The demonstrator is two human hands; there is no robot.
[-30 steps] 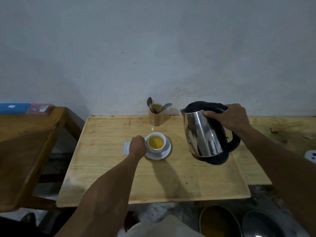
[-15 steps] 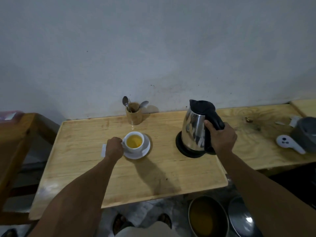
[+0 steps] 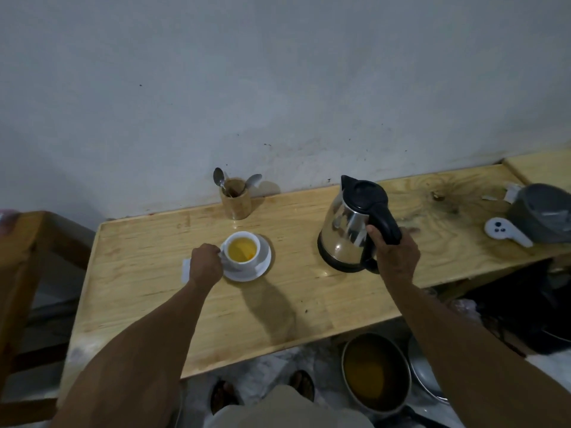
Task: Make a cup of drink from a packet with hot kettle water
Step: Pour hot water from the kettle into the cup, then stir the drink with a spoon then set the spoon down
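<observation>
I see my left hand (image 3: pixel 205 262) curled closed at the left side of the white cup (image 3: pixel 241 249), knuckles up, fingers at the cup's handle side; the handle itself is hidden behind the hand, so I cannot tell how firmly it is pinched. The forearm reaches in from the near left, straight toward the cup. My right hand (image 3: pixel 397 257) is wrapped shut around the black handle of the steel kettle (image 3: pixel 352 230), thumb on the near side of the handle, wrist bent slightly, forearm coming from the near right.

The cup stands upright on its white saucer (image 3: pixel 248 271), holding yellow liquid. A small white paper piece (image 3: pixel 185 270), perhaps the packet, lies flat on the wooden table (image 3: pixel 278 319) just left of my left hand, partly hidden by it. The kettle stands upright on the table, well right of the cup, lid shut, spout pointing far-left.

Farther back, against the wall, a wooden holder (image 3: pixel 236 199) carries 2 spoons (image 3: pixel 219 177). At the far right lie a grey pot (image 3: pixel 543 213) and a white handle-like object (image 3: pixel 506 231).
</observation>
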